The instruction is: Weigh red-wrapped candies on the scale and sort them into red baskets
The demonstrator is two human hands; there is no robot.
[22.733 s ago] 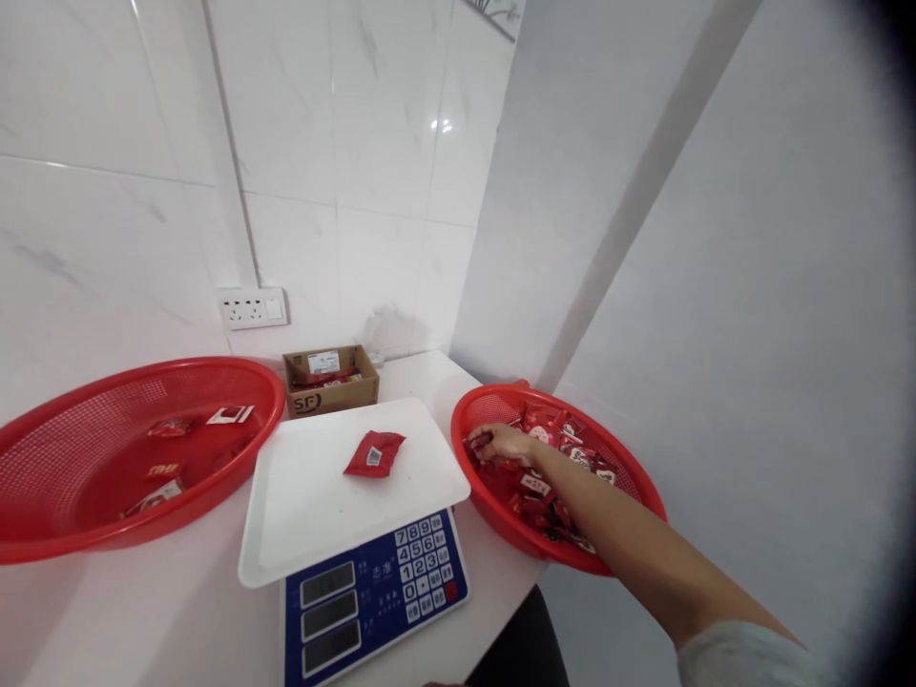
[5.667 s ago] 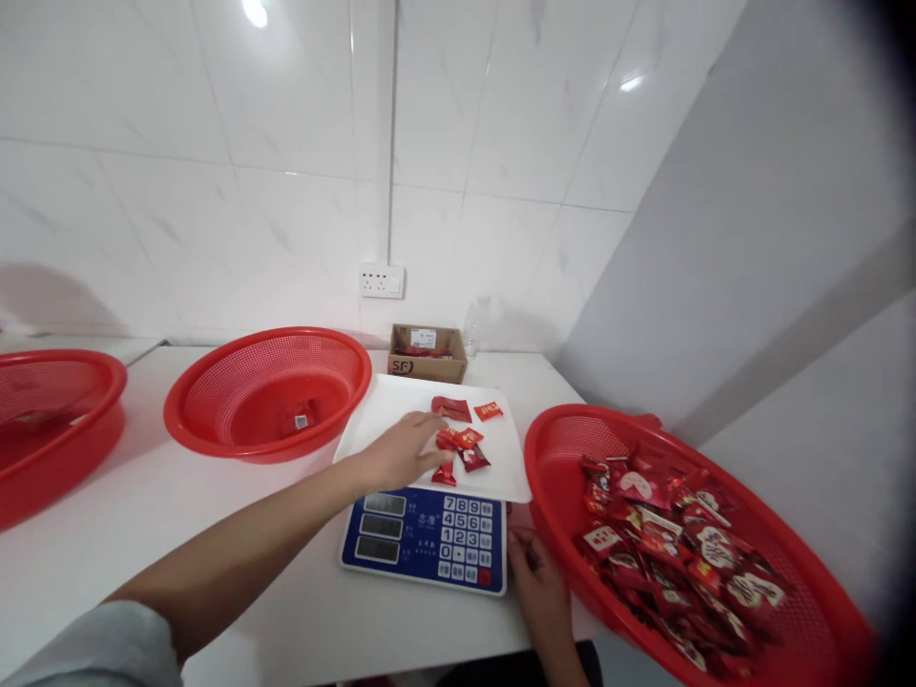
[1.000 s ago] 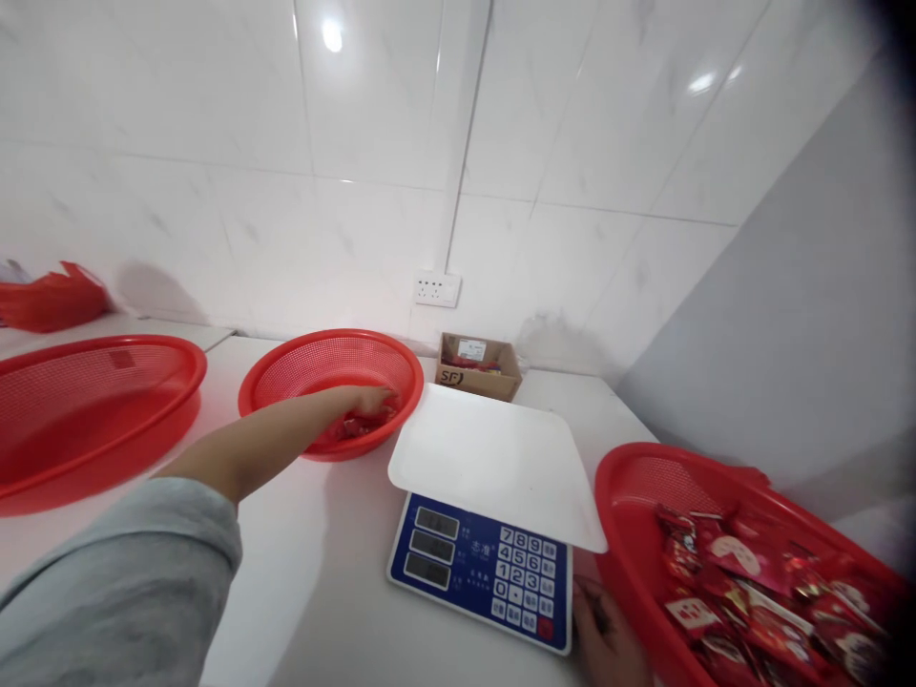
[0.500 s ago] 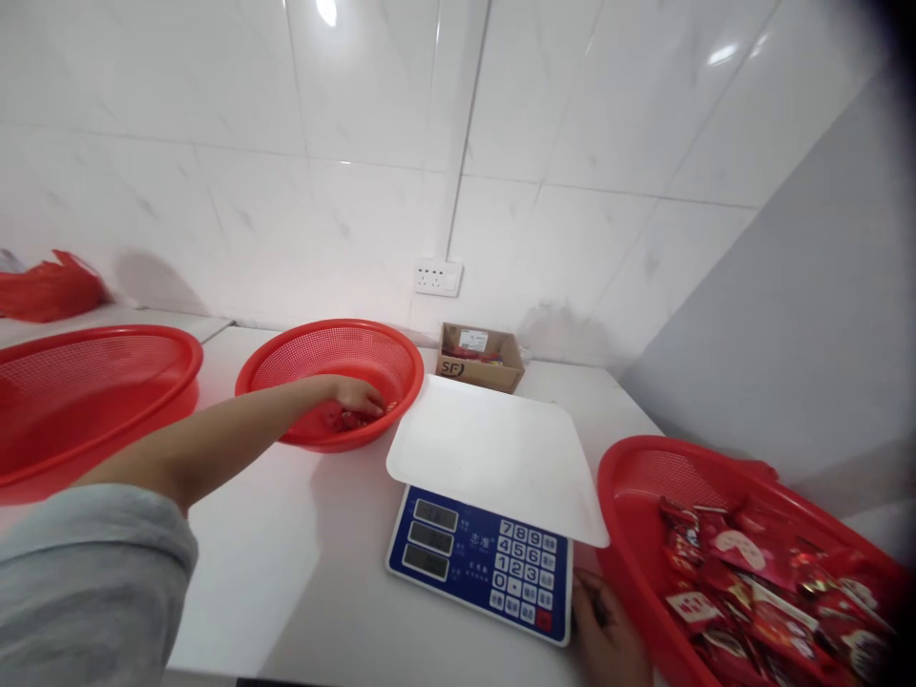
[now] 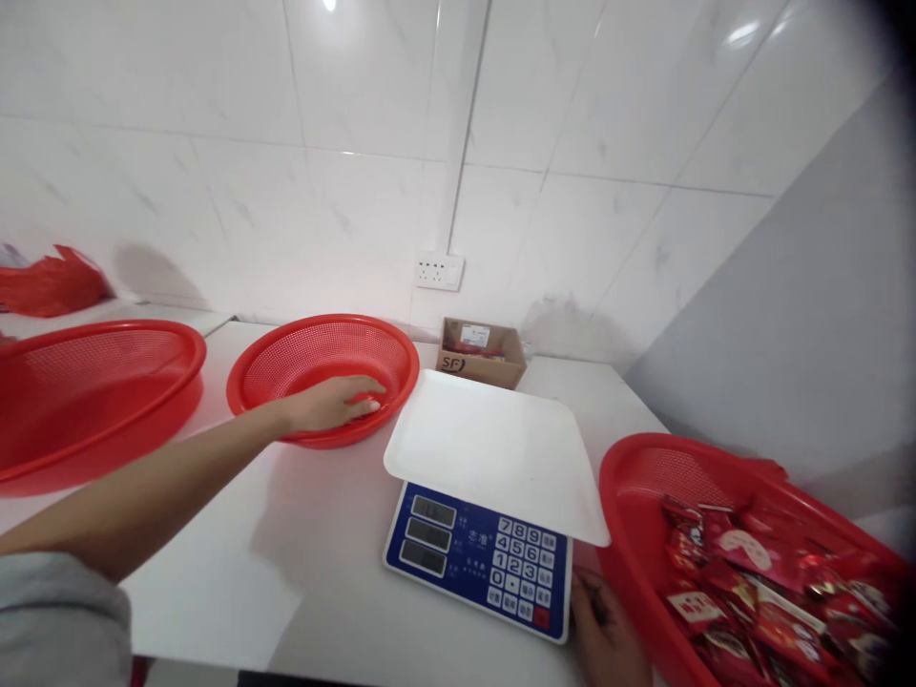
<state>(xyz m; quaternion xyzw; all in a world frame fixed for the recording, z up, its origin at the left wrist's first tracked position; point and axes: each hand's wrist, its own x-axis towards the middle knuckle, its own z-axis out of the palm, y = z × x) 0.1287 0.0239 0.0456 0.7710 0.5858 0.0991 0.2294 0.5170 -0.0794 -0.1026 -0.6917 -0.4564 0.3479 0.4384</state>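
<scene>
My left hand (image 5: 336, 401) reaches over the near rim of the middle red basket (image 5: 322, 329), its fingers apart above the items inside, which it mostly hides. Beside the right edge of the blue and white scale (image 5: 458, 563) rests my right hand (image 5: 608, 625), low in the view; its fingers are partly cut off from sight and what they hold, if anything, cannot be made out. The scale carries a bare white pan (image 5: 493, 448). To its right stands a red basket (image 5: 636, 487) with several red wrapped packets (image 5: 744, 553).
An open cardboard box (image 5: 476, 367) with red items stands behind the scale near the wall. Another red basket (image 5: 100, 420) is at the left, with a red plastic bag (image 5: 53, 284) behind it. A socket (image 5: 439, 272) is on the tiled wall.
My left hand has risen and drawn back a little toward the near rim of the middle basket, its fingers more spread. My right hand stays beside the scale.
</scene>
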